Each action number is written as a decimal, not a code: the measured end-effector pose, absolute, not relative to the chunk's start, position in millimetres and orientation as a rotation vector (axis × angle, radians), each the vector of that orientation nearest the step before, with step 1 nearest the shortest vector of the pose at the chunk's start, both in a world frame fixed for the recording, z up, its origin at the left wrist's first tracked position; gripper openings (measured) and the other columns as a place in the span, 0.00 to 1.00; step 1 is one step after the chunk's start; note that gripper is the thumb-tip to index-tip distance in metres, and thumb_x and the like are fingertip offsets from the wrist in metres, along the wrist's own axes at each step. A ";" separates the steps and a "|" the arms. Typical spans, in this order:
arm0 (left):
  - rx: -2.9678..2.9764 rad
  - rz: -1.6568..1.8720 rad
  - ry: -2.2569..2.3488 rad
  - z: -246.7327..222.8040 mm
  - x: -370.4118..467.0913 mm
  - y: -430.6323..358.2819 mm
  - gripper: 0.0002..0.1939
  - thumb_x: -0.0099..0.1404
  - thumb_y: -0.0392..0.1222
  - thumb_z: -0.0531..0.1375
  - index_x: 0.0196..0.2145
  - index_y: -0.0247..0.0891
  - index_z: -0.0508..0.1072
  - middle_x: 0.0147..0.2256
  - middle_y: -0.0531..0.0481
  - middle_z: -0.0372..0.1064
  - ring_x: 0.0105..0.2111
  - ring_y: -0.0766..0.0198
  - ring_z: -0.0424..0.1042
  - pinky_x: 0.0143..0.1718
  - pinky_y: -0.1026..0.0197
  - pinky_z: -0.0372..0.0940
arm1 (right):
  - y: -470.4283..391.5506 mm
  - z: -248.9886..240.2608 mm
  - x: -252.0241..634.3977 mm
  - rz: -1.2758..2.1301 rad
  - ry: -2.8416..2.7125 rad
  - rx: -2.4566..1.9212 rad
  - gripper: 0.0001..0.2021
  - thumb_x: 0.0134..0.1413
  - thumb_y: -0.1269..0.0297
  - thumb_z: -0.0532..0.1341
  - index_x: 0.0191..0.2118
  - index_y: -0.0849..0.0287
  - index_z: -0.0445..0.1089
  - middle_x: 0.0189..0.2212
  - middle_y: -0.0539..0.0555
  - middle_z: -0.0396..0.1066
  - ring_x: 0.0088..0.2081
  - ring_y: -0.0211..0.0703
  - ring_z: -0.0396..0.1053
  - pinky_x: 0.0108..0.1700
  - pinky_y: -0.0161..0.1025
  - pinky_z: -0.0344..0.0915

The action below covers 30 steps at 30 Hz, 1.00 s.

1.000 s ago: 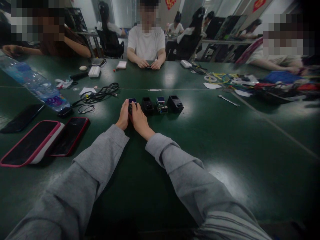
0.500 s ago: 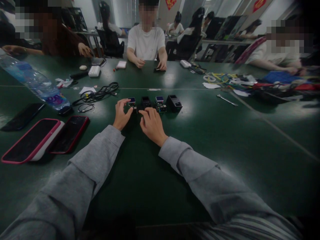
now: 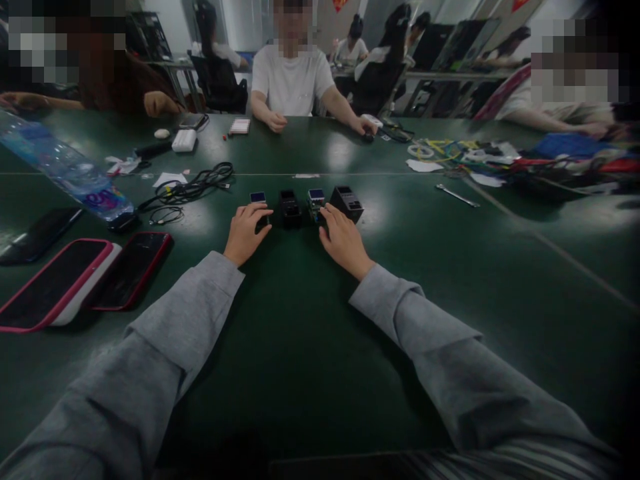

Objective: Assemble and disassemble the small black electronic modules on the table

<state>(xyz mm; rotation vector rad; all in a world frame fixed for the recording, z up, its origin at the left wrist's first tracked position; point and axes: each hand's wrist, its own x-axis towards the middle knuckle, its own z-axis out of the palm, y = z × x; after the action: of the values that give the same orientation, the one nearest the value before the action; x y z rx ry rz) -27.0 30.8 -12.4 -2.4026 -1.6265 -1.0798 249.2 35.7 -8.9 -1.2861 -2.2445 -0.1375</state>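
Four small devices stand in a row across the green table [image 3: 295, 313]. My left hand [image 3: 246, 233] curls its fingers and thumb about the leftmost one, a bare circuit board with a small screen [image 3: 259, 198], and hides most of it. To its right stands a black boxed device [image 3: 289, 207]. My right hand [image 3: 346, 241] has its fingers apart, fingertips at the right side of a second green circuit board with a screen [image 3: 316, 195]; whether they press it is unclear. A larger black boxed device [image 3: 347, 201] stands just beyond these fingers.
Left lie a tilted water bottle [image 3: 70, 167], a red-edged phone [image 3: 133, 272], a pink-rimmed device [image 3: 55, 283] and black cables [image 3: 200, 187]. A wrench [image 3: 457, 196] and tangled wires [image 3: 450, 152] lie right. Across the table sits a person in a white shirt [image 3: 293, 77]; others sit on both sides.
My right hand has moved right, from in front of the black boxed device to the second circuit board. My left hand stays at the leftmost board, its fingers now lower over it.
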 end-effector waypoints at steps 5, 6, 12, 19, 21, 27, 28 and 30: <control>-2.425 -1.120 -1.594 -15.4 -27.8 36.0 0.16 0.66 0.34 0.60 0.52 0.40 0.73 0.54 0.45 0.70 0.55 0.52 0.65 0.58 0.45 0.63 | 32.8 -6.7 247.8 -0.137 -2.251 -1.313 0.24 0.66 0.68 0.49 0.65 0.67 0.58 0.65 0.65 0.57 0.63 0.58 0.60 0.60 0.56 0.64; -2.428 -1.131 -1.587 -15.7 -27.8 36.6 0.15 0.66 0.33 0.60 0.51 0.40 0.73 0.53 0.45 0.71 0.55 0.52 0.66 0.58 0.46 0.63 | 32.7 -6.6 247.8 -0.147 -2.252 -1.315 0.24 0.66 0.68 0.49 0.65 0.67 0.58 0.65 0.66 0.57 0.63 0.58 0.60 0.60 0.56 0.64; -2.429 -1.173 -1.568 -14.8 -26.4 35.6 0.15 0.65 0.31 0.59 0.49 0.40 0.73 0.52 0.45 0.72 0.54 0.53 0.66 0.58 0.46 0.62 | 34.7 -9.3 247.8 -0.201 -2.256 -1.319 0.24 0.65 0.67 0.51 0.64 0.69 0.58 0.63 0.67 0.59 0.61 0.59 0.60 0.59 0.56 0.65; -2.429 -1.177 -1.575 -13.9 -26.4 35.1 0.15 0.65 0.31 0.59 0.49 0.39 0.73 0.52 0.45 0.72 0.54 0.53 0.67 0.58 0.46 0.63 | 33.4 -7.7 247.3 -0.182 -2.209 -1.252 0.26 0.65 0.67 0.51 0.67 0.67 0.55 0.63 0.67 0.58 0.64 0.59 0.56 0.63 0.58 0.61; -2.430 -1.164 -1.571 -14.3 -26.6 35.8 0.16 0.65 0.31 0.59 0.49 0.40 0.73 0.52 0.45 0.72 0.54 0.53 0.67 0.58 0.46 0.62 | 29.9 -3.9 241.9 -0.146 -2.214 -1.169 0.27 0.66 0.66 0.50 0.69 0.63 0.52 0.65 0.65 0.55 0.67 0.56 0.52 0.66 0.57 0.58; -2.421 -1.146 -1.560 -13.6 -24.8 35.2 0.16 0.65 0.30 0.59 0.49 0.41 0.73 0.52 0.45 0.72 0.54 0.54 0.67 0.58 0.47 0.63 | 24.0 -0.7 221.4 -0.037 -2.443 -0.947 0.28 0.69 0.63 0.49 0.72 0.60 0.47 0.71 0.58 0.46 0.72 0.50 0.43 0.71 0.56 0.48; -2.420 -1.144 -1.561 -13.4 -24.5 35.0 0.16 0.65 0.30 0.58 0.49 0.41 0.73 0.52 0.45 0.72 0.54 0.54 0.67 0.58 0.47 0.63 | 24.8 -1.9 220.1 -0.024 -2.461 -0.948 0.28 0.70 0.62 0.49 0.72 0.61 0.47 0.71 0.59 0.46 0.72 0.50 0.43 0.71 0.55 0.47; -2.422 -1.134 -1.565 -13.1 -24.1 35.0 0.16 0.65 0.30 0.58 0.49 0.41 0.73 0.52 0.45 0.72 0.54 0.54 0.67 0.58 0.47 0.63 | 26.7 -4.1 219.4 -0.012 -2.473 -0.969 0.28 0.70 0.59 0.49 0.71 0.62 0.48 0.71 0.60 0.48 0.71 0.49 0.45 0.71 0.54 0.48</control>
<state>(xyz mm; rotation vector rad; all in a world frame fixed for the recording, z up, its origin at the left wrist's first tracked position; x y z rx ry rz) -24.1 35.0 -13.1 -2.4217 -1.5650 -1.1340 219.4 26.7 -4.1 -0.9693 -2.4726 -0.0118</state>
